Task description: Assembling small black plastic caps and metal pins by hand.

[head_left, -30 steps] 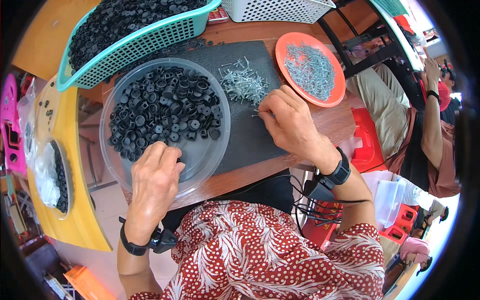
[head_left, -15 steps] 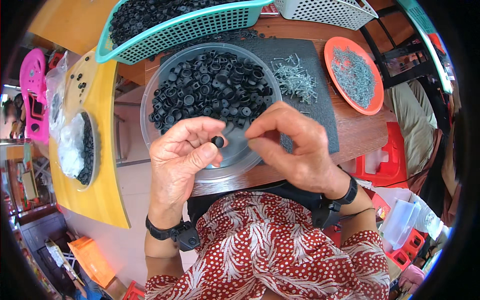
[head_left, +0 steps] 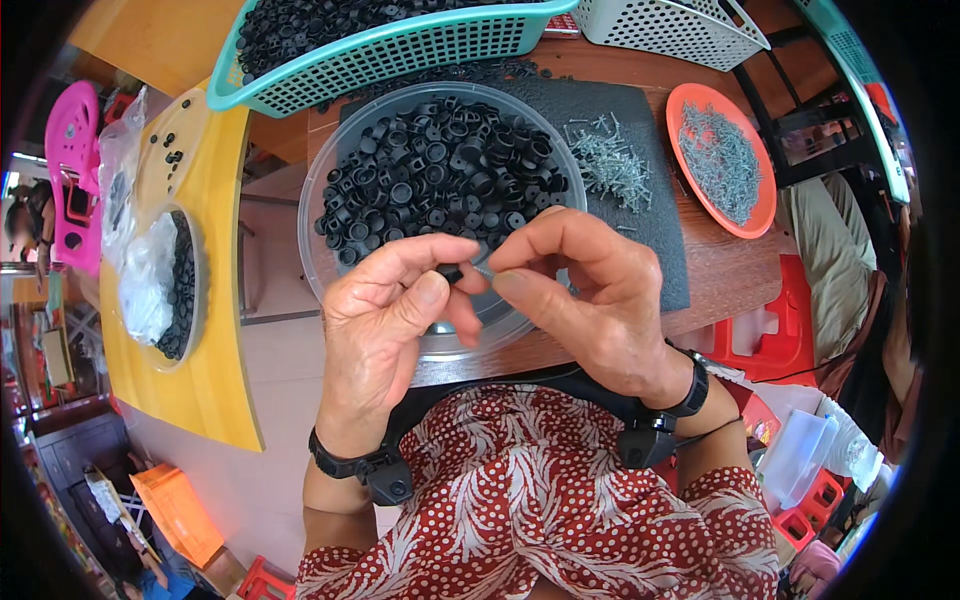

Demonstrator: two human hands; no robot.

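Note:
Above the near rim of a clear round tub point(head_left: 312, 235), my two hands meet. Between its thumb and fingers, my left hand point(head_left: 375, 325) grips a small round black cap point(head_left: 449, 272). My right hand point(head_left: 595, 305) pinches a thin silvery screw point(head_left: 483, 270), its far end at the cap; whether it has entered the cap is too small to tell. Many similar black caps point(head_left: 430, 175) fill most of the tub. Just right of it, a loose pile of screws point(head_left: 612, 165) lies on a dark mat point(head_left: 655, 245).
An orange plate point(head_left: 765, 212) of screws stands at the right. Behind the tub are a teal basket point(head_left: 420, 50) of black parts and a white basket point(head_left: 665, 32). On the left, a yellow table point(head_left: 225, 330) bears another tub of black parts. A red stool point(head_left: 770, 325) is at right.
My left hand has shifted slightly right and turned the cap sideways. The right hand has come closer, and a screw now shows between its fingertips and the cap. The whole view has shifted a little.

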